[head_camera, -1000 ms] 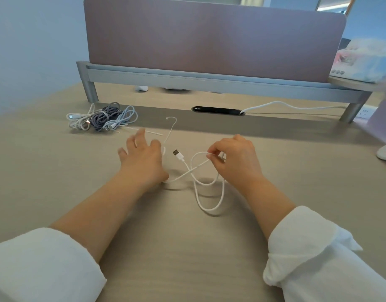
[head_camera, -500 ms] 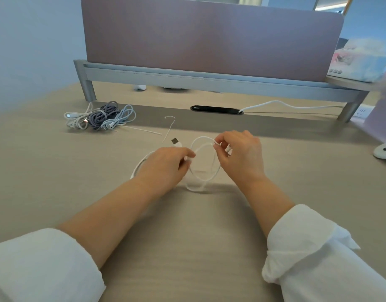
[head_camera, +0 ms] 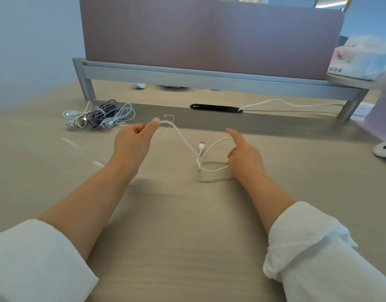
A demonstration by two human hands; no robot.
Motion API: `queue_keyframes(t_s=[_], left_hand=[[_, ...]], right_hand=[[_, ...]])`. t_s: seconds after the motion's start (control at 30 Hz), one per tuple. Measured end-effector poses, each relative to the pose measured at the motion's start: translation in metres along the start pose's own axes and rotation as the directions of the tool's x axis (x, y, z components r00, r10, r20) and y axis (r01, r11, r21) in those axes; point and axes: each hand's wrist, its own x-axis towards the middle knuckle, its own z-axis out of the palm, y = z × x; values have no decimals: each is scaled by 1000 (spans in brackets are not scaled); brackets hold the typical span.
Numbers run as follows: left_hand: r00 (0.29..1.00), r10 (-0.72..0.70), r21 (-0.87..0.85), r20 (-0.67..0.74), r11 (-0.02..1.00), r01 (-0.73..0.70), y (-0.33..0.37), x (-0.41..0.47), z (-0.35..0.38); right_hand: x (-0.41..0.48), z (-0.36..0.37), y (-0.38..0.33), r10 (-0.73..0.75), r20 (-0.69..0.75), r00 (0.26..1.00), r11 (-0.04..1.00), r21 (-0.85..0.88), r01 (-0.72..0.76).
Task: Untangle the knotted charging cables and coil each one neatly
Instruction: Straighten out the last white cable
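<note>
The white cable (head_camera: 183,138) is pinched between the thumb and curled fingers of the left hand (head_camera: 132,144), at the cable's far left end, and is held lifted off the desk (head_camera: 187,236). From this pinch the cable is led down and to the right, where it crosses itself near a white USB plug (head_camera: 201,145) that points to the far side. A loop is carried on from the crossing to the right hand (head_camera: 245,160). It meets the hand beside the outstretched index finger and again lower down near the thumb. Whether the loop is grasped by the right hand or merely hooked on it cannot be told, as the other fingers are hidden behind the hand. Both forearms are bare, with white sleeves (head_camera: 307,247) rolled back.

A thin, bent white wire (head_camera: 170,116) is seen just beyond the left thumb. Further to the far left, a bundle of cables (head_camera: 100,115) is lying on the desk, made up of white, dark grey and pale blue strands. A black slot (head_camera: 216,108) is set into the desk at the far side, and a white cord (head_camera: 285,103) is led from it to the right. Behind it stands a mauve divider panel (head_camera: 209,33) on a grey rail (head_camera: 187,77). A white controller (head_camera: 384,148) is lying at the right edge.
</note>
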Motion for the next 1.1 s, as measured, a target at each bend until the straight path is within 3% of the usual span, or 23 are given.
queue_keyframes(t_s=[0.1,0.23,0.3,0.33,0.37,0.4,0.47,0.5,0.57,0.67,0.73,0.9,1.0,1.07,1.1], left_hand=[[997,-56,193,46,980,46,-4,4,0],[987,-11,433,163,899,-61,-6,-3,7],[969,65,520,238,834,-184,-9,-8,11],[935,214,569,283,747,-343,-9,-10,11],[842,405,597,357,594,-539,-9,-12,12],[693,565,576,447,411,-707,-7,-13,12],[404,696,404,594,176,-898,-7,-14,16],[318,704,320,635,135,-938,-7,-17,18],[261,708,276,656,96,-956,-6,-19,22],[297,701,402,648,17,-916,-16,-11,24],[377,705,475,601,65,-878,-22,-4,23],[719,652,532,241,531,-660,-17,6,8],[862,507,624,-20,680,-386,-9,6,-3],[933,358,716,-47,663,-219,-4,6,-6],[955,297,796,4,577,-183,-3,6,-7]], right_hand=[[-1,4,0,-57,-59,997,977,203,68],[-3,8,-3,-183,-74,980,966,174,193],[-4,8,-4,-231,-41,972,964,128,234],[-4,8,-4,-243,-25,970,965,96,245],[-4,8,-5,-250,-16,968,966,66,251],[-4,7,-5,-251,-14,968,967,49,252],[-5,7,-4,-255,-17,967,966,44,255],[-4,7,-4,-258,-18,966,965,37,259],[-3,7,-4,-267,-5,964,964,15,267],[-5,7,-8,-290,49,956,956,63,287],[-8,7,-11,-325,59,944,941,121,316],[-14,3,-10,-351,60,935,867,398,300],[-11,0,-6,-258,-45,965,845,473,248],[-10,-1,-6,-198,-72,978,850,484,208],[-10,-1,-7,-174,-87,981,859,473,194]])
